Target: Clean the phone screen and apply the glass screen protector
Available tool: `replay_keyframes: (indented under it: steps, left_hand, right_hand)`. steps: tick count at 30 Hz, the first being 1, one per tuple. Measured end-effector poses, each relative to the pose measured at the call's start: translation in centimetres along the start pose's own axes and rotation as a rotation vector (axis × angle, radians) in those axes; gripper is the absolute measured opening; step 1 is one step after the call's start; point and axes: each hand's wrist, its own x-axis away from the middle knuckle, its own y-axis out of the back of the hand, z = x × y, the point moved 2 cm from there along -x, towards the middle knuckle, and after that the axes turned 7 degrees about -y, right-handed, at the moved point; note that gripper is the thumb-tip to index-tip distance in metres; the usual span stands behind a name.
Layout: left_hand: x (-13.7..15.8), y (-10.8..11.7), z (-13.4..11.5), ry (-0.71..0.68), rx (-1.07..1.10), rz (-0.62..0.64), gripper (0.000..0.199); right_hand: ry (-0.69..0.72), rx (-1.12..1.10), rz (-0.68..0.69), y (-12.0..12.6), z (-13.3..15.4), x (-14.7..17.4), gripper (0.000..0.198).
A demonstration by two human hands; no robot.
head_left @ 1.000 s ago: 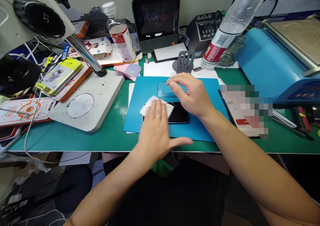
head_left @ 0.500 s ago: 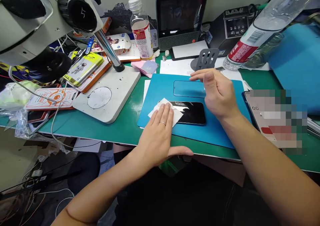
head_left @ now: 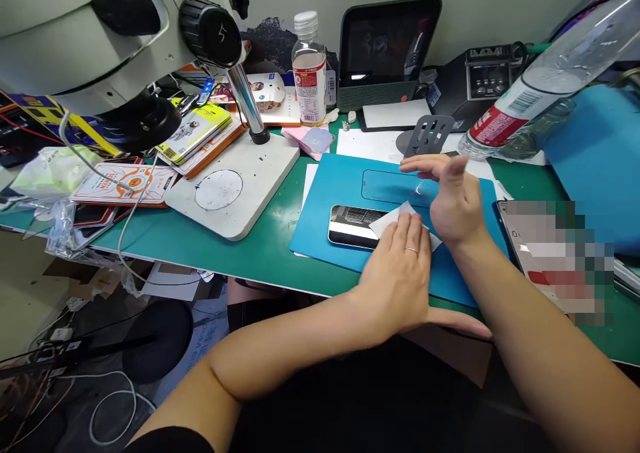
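The green counter (head_left: 275, 233) carries everything here, with the stereo microscope (head_left: 125, 46) and its pale base (head_left: 263, 189) toward ten o'clock and a thin blue work mat (head_left: 327, 185) in front of the person. The left hand (head_left: 397, 279) reaches in from six o'clock, palm down and fingers straight together; its grip is unclosed, pressing flat rather than pinching. The right hand (head_left: 457, 199) is raised at about two o'clock of the mat's middle, its grip loose and open, thumb up, with nothing visible in it; whether its fingertips touch anything below cannot be told. A second, lit smartphone (head_left: 540, 259) lies at three o'clock, just beside the mat. The black smartphone (head_left: 353, 223) lies flat on the mat, its long side running from nine to three o'clock, the nine o'clock end bare and glossy, the other end hidden under the fingers. At its one o'clock, near but apart, a clear screen protector (head_left: 385, 186) with a dark outline lies on the mat. Smallest of these, a white wipe (head_left: 391, 219) is spread under the left fingers on the three o'clock part of the black smartphone. The step in hand looks like wiping down its glass. Another stroke would seem to call for flat fingers, light even pressure out to the edges, and the wipe kept beneath the fingertips so that no skin marks the glass; the raised right hand leaves the surface free for that.
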Motion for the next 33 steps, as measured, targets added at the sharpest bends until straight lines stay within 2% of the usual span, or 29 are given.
replay_keyframes:
  steps: [3,5,8,12,14,16,20,23,26,28,29,31,33]
  left_hand:
    - [1.6,0.1,0.9,-0.065,0.02,-0.014,0.134]
    - [3.3,0.2,2.3,-0.044,0.042,0.001,0.135]
    - [5.7,0.4,5.1,0.027,0.076,0.031,0.131]
    - [7.0,0.7,7.8,0.141,0.07,0.049,0.122]
    - [6.4,0.8,7.4,0.176,0.063,0.058,0.125]
    - [5.2,0.7,5.8,0.179,0.057,0.068,0.132]
    - [2.0,0.0,1.4,0.084,0.031,0.036,0.138]
    - [0.7,-0.2,-0.1,-0.015,0.024,-0.016,0.134]
    - [1.0,0.4,1.1,-0.152,0.055,-0.037,0.117]
    - [2.0,1.1,3.0,-0.232,0.105,-0.046,0.095]
    - [2.6,1.5,4.0,-0.263,0.138,-0.05,0.078]
    - [3.9,2.0,6.0,-0.293,0.205,-0.055,0.046]
    - [4.9,2.3,7.8,-0.277,0.234,-0.076,0.037]
  right_hand:
    - [-0.003,0.147,0.0,0.2,-0.4,-0.3,0.034]
    - [-0.025,0.282,0.026,0.5,-0.8,-0.4,0.023]
    - [-0.069,0.448,0.074,1.0,-1.4,-0.6,0.035]
    - [-0.093,0.49,0.038,1.6,-1.8,-0.7,0.038]
    - [-0.1,0.483,0.027,1.8,-2.0,-0.8,0.036]
    - [-0.092,0.487,0.027,1.8,-2.2,-0.8,0.036]
    - [-0.044,0.516,0.046,1.8,-2.6,-1.1,0.032]
    - [-0.059,0.529,0.076,2.0,-2.7,-1.4,0.029]
    - [-0.07,0.526,0.139,2.1,-2.8,-1.5,0.038]
    - [-0.048,0.532,0.197,2.0,-2.9,-1.5,0.048]
    - [-0.033,0.543,0.228,1.8,-3.0,-1.4,0.053]
    - [-0.01,0.577,0.287,1.6,-3.2,-1.3,0.06]
    - [-0.016,0.61,0.332,1.5,-3.5,-1.1,0.067]
